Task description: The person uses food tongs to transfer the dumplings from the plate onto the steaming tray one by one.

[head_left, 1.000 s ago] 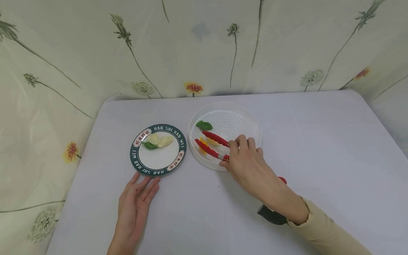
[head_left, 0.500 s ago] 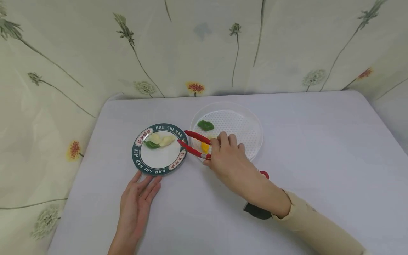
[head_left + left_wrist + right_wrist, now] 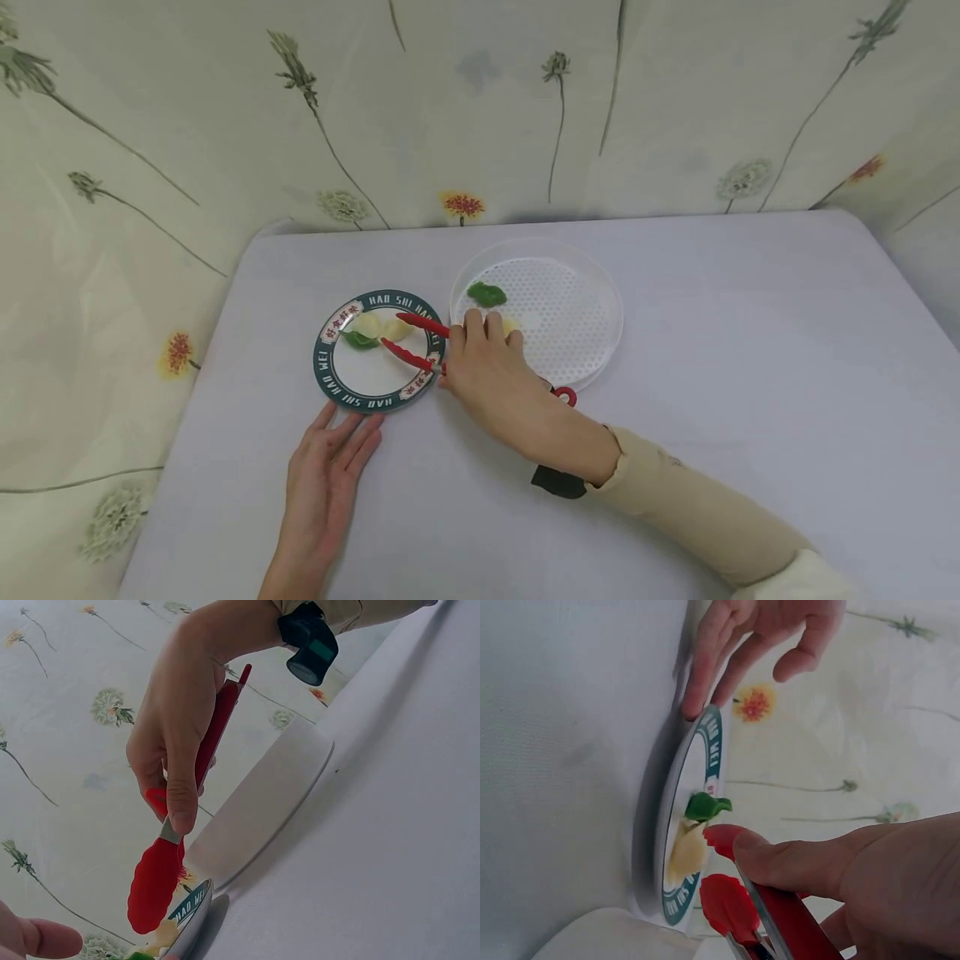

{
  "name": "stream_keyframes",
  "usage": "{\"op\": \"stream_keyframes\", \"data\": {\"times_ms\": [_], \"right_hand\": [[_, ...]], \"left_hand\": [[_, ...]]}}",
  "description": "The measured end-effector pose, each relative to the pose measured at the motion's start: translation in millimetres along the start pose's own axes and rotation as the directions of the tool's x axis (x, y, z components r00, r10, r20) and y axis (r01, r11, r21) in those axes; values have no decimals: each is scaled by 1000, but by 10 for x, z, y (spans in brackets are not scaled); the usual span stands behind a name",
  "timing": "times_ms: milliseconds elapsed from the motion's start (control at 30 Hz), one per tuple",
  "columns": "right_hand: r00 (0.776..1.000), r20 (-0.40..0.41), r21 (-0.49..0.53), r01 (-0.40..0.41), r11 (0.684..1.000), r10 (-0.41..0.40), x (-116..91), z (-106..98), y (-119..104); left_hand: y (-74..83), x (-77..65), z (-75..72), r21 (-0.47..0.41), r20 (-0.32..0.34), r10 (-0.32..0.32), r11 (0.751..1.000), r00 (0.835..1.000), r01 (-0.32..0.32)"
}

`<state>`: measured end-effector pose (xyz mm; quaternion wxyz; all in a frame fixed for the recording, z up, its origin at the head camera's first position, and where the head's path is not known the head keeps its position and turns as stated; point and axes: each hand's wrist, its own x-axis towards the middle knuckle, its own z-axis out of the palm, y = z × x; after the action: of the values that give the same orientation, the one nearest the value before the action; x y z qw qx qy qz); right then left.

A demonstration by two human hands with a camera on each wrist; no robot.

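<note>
My right hand [image 3: 495, 383] grips red-tipped tongs [image 3: 406, 353], whose two tips stand apart over the right part of a green-rimmed plate [image 3: 326, 375]. On that plate lie pale yellowish food pieces [image 3: 367, 324] and a green piece [image 3: 360, 341]. In the right wrist view, the tongs' red heads [image 3: 730, 906] are beside the pale pieces, with nothing visible between them. My left hand [image 3: 322, 487] touches the plate's near rim with its fingers extended. To the right sits a round white perforated tray [image 3: 573, 325], holding a green piece [image 3: 487, 293] and a yellow piece [image 3: 512, 327] partly hidden by my right hand.
The plate and tray stand close together on a white-covered table [image 3: 750, 350]. A flower-patterned cloth [image 3: 510, 108] rises behind the table's far edge. A dark wrist device [image 3: 309, 645] is strapped on the right wrist.
My right hand has carried the tongs left, from above the tray to above the plate, their tips apart throughout. My left hand has stayed at the plate's near rim.
</note>
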<state>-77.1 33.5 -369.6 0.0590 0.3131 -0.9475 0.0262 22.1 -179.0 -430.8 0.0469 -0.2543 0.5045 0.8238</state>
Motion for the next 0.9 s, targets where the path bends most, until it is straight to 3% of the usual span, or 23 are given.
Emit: {"op": "stream_keyframes", "data": {"times_ms": [200,667,900], "right_hand": [[998,-57,-61,2,998,-6,48,101,-9],[1000,-13,-34,9,999,-9,4,48,-33],[998,-58,-87,23,996,-28,46,60,-29]], "left_hand": [[4,-1,1,-3,6,1,1000,1000,-1],[11,-5,-4,-8,-5,5,1000,1000,-5],[15,-4,8,-2,-9,-2,1000,1000,2]]}}
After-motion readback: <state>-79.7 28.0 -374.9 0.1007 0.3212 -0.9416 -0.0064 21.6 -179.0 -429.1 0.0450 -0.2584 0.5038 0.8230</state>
